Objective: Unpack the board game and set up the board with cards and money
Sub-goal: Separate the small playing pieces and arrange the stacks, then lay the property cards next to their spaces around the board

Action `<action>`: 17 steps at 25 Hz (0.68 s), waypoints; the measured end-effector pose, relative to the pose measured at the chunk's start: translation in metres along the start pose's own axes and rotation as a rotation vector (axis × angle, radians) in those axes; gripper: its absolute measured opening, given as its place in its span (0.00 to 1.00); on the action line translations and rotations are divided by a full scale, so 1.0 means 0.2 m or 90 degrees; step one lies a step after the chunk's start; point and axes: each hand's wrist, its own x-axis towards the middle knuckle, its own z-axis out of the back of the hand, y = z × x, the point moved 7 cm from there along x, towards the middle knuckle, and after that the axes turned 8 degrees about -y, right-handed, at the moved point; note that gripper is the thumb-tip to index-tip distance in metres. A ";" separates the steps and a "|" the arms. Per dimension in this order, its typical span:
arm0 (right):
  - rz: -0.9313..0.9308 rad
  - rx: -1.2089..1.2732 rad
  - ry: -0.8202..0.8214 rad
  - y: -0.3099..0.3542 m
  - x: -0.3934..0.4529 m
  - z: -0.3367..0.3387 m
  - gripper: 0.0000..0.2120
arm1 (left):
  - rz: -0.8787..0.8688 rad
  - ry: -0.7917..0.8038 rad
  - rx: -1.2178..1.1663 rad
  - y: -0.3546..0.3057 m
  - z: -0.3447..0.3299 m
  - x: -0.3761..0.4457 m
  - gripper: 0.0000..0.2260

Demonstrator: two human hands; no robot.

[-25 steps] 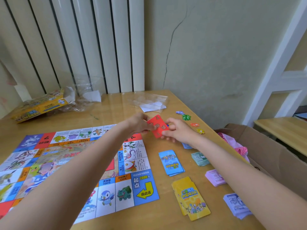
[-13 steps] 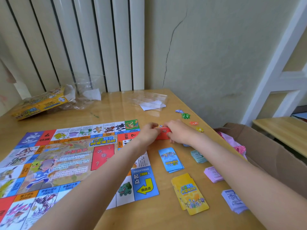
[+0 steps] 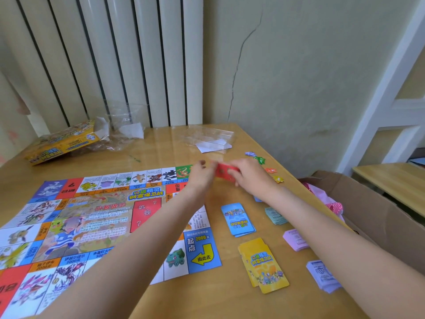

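Red cards (image 3: 226, 172): pinched between both hands, long axis running hand to hand.
Left hand (image 3: 201, 173): grips one end.
Right hand (image 3: 249, 178): grips the other.
Board (image 3: 96, 217): left of the hands on the bench (image 3: 161, 153).

Open cardboard box (image 3: 377, 217) beside wooden table (image 3: 165, 153)

Red cards lowered and turned; left arm shifted off the board centre.
The small stack of red cards (image 3: 226, 172), earlier held face-up and tilted, now sits lower and nearly edge-on between the left hand (image 3: 202, 174) and right hand (image 3: 249, 177). The colourful paper game board (image 3: 96, 217) now shows its red centre square, previously covered by the left forearm.
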 end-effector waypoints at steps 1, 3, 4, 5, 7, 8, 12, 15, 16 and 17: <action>-0.020 0.065 -0.041 0.03 0.01 0.04 0.08 | 0.031 0.019 -0.067 -0.01 0.02 0.00 0.19; -0.015 0.138 -0.066 0.14 0.00 0.08 0.10 | 0.080 0.092 -0.203 -0.05 0.03 -0.06 0.13; 0.007 0.141 -0.057 0.20 -0.01 0.08 0.10 | 0.075 0.099 -0.221 -0.07 0.05 -0.08 0.11; 0.032 0.142 -0.046 0.25 -0.02 0.08 0.11 | 0.067 0.084 -0.228 -0.08 0.08 -0.08 0.10; 0.065 0.147 -0.033 0.31 -0.02 0.06 0.11 | 0.059 0.048 -0.234 -0.08 0.17 -0.08 0.08; 0.056 0.169 -0.032 0.32 -0.02 0.06 0.08 | 0.068 0.051 -0.251 -0.08 0.20 -0.08 0.10; -0.036 0.321 -0.064 0.32 0.00 0.08 0.06 | 0.142 0.108 -0.325 -0.09 0.26 -0.11 0.15; -0.072 0.350 -0.032 0.34 0.02 0.12 0.04 | 0.167 0.145 -0.258 -0.11 0.36 -0.12 0.15; -0.083 0.375 0.024 0.35 0.03 0.12 0.04 | 0.173 0.175 -0.236 -0.11 0.40 -0.12 0.19; -0.095 0.415 0.107 0.36 0.03 0.12 0.03 | 0.175 0.217 -0.231 -0.12 0.44 -0.12 0.23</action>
